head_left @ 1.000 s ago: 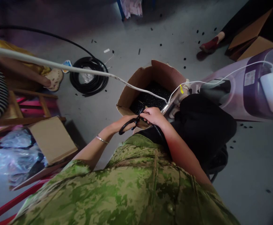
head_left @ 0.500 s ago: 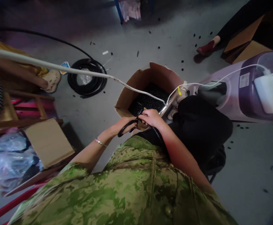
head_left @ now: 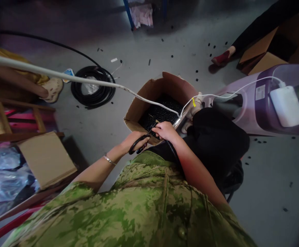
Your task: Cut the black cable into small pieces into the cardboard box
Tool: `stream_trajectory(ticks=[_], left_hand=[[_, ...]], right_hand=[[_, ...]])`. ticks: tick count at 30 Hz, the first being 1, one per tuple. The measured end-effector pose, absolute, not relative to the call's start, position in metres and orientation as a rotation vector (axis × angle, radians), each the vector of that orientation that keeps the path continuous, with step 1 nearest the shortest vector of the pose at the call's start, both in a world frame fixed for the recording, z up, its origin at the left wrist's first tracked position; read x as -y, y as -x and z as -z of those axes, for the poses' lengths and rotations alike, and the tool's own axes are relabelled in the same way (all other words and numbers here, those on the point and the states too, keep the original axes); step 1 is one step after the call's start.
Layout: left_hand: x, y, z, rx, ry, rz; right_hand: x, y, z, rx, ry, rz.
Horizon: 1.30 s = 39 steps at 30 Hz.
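Note:
My left hand (head_left: pixel 134 139) is closed round the black-handled scissors (head_left: pixel 132 150), whose blades point up and right toward the other hand. Pinched in my right hand (head_left: pixel 165 130) is a thin ribbed black tube (head_left: pixel 173 150), which runs back over my lap along the forearm. Its front end is mostly hidden by the fingers, and I cannot tell whether the blades touch it. Both hands are over the near rim of an open cardboard box (head_left: pixel 131 113). Many small black pieces (head_left: pixel 159 108) lie inside the box.
A white cable (head_left: pixel 87 81) crosses above the box. A purple-and-white machine (head_left: pixel 249 99) carries a white adapter (head_left: pixel 288 106) at right. Coiled black hose (head_left: pixel 76 91) lies on the floor at left. Other people's feet show at both sides, with a cardboard box (head_left: pixel 258 65) at upper right.
My left hand has drawn slightly away from my right, and the scissors' handles look wider apart. The right hand still holds the tube. The whole view has shifted a little.

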<state>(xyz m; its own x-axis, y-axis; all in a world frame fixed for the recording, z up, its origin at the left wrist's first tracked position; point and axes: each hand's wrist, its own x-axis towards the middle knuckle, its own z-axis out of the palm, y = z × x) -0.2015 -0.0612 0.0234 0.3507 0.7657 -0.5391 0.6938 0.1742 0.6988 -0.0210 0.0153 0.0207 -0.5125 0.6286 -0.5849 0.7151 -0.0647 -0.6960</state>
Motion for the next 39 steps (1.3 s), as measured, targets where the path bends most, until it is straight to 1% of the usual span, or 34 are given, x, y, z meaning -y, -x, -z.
stream_trajectory(ticks=[5, 9, 13, 20, 29, 33, 39], left_hand=[[0.062, 0.199, -0.031, -1.401, -1.461, -0.081], [0.065, 0.201, -0.027, -1.382, -1.472, -0.087], [0.066, 0.201, -0.022, -1.400, -1.513, -0.110], [0.062, 0.195, -0.030, -1.456, -1.493, -0.018], [0.063, 0.193, -0.025, -1.464, -1.447, -0.072], [0.061, 0.201, -0.021, -1.421, -1.606, -0.028], [0.060, 0.214, -0.012, -1.346, -1.724, -0.051]], right_hand=[[-0.015, 0.020, -0.021, -2.075, -1.479, 1.656], [-0.015, 0.021, -0.019, -2.044, -1.494, 1.701], [-0.014, 0.022, -0.017, -1.965, -1.555, 1.773], [-0.010, 0.022, -0.017, -1.834, -1.668, 1.904], [-0.008, 0.021, -0.018, -1.737, -1.721, 1.971], [-0.008, 0.020, -0.019, -1.784, -1.670, 2.003], [-0.004, 0.022, -0.026, -1.766, -1.520, 2.082]])
